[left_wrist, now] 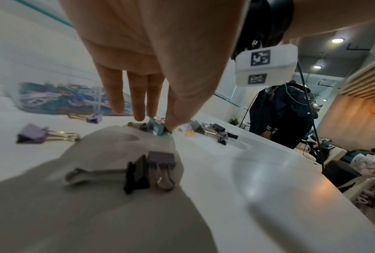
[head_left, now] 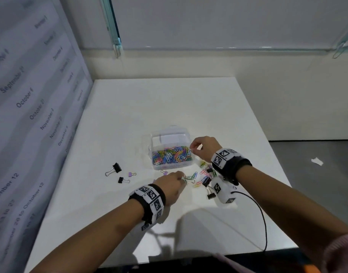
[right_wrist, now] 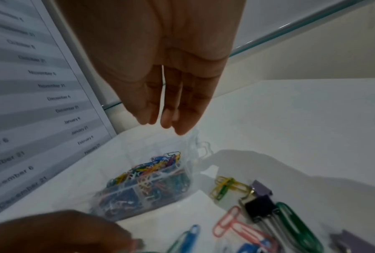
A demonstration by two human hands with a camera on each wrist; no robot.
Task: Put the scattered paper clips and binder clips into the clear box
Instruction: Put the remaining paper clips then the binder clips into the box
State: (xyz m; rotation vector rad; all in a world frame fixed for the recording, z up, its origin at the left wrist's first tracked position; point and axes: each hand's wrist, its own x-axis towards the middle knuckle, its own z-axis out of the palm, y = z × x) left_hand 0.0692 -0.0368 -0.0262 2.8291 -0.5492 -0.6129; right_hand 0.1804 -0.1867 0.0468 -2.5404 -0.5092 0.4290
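The left hand [head_left: 172, 183] pinches a green binder clip [left_wrist: 158, 127] on the counter [head_left: 129, 107]; the right hand [head_left: 203, 147], fingers loosely released, perhaps empty, hangs over the clear box [head_left: 170, 154].

Paper clips [head_left: 172, 154] in clear box [head_left: 170, 166]

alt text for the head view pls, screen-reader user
Two hands work over a white table: the right hand hovers at the rim of an open clear box full of coloured paper clips, while the left hand pinches a green clip from a scattered pile. Three binder clips lie left of the box.
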